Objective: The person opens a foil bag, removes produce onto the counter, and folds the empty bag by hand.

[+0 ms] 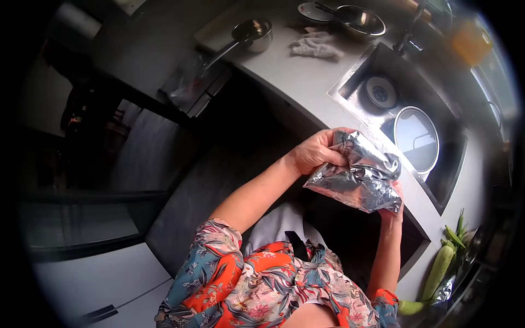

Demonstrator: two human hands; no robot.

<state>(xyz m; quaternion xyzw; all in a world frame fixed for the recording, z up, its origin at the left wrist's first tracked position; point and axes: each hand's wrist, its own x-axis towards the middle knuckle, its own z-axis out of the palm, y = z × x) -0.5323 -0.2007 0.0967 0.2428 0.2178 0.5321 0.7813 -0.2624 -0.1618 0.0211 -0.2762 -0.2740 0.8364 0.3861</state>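
Observation:
A crumpled silver foil bag point(361, 175) is held up in front of my body, beside the counter's front edge. My left hand point(322, 151) is closed on its upper left side, thumb pressed on the foil. My right hand point(395, 203) grips the lower right side, its fingers mostly hidden behind the bag. What the bag contains cannot be seen. Just beyond it is the sink point(451, 183), holding a round white-rimmed pot or basin point(416, 139) and a bowl with a blue pattern point(381, 92).
On the counter point(290, 74) are a long-handled metal saucepan point(252, 35), a grey cloth point(316, 46), a metal bowl point(361, 21) and a small plate point(315, 11). Long green vegetables point(438, 270) lie at the lower right. A faucet point(407, 33) stands behind the sink.

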